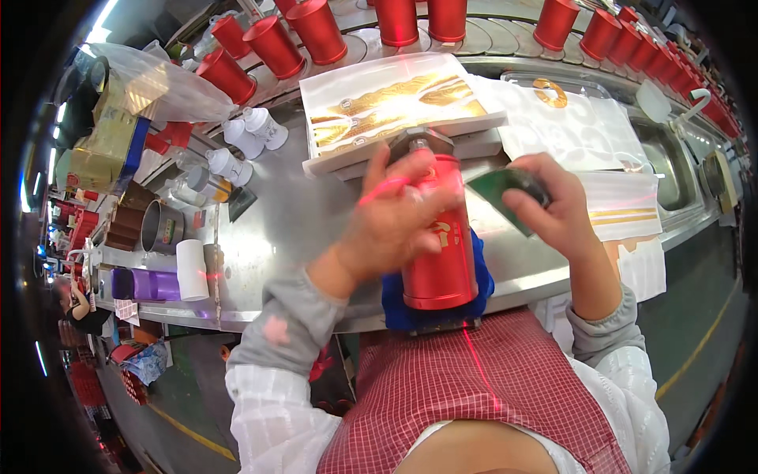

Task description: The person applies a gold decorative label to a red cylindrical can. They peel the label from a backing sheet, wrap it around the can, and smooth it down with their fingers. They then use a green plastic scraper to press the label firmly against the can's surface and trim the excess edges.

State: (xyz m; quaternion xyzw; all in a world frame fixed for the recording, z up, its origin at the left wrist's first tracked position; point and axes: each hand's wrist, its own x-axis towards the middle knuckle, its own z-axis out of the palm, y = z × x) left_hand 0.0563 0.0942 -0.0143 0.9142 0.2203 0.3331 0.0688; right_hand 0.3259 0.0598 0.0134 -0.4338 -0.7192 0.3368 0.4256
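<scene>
Left hand [395, 217] wraps the red can [438, 237] lying on a blue pad [482, 280]; right hand [553, 209] pinches a green card [501, 193]. Can could roll off the pad if the hold loosens, or the card may scrape it.

Red cups [319, 30]; purple bottle [146, 284]

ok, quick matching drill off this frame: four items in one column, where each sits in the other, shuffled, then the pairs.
Items
1. red bottle
2. green card
3. purple cylinder
4. gold-patterned sheet

Places
A. lying at the bench's left edge
B. on the white tray behind the hands
C. gripped by the left hand, on a blue pad
D. pinched in the right hand

Pairs: 1-C, 2-D, 3-A, 4-B
</scene>
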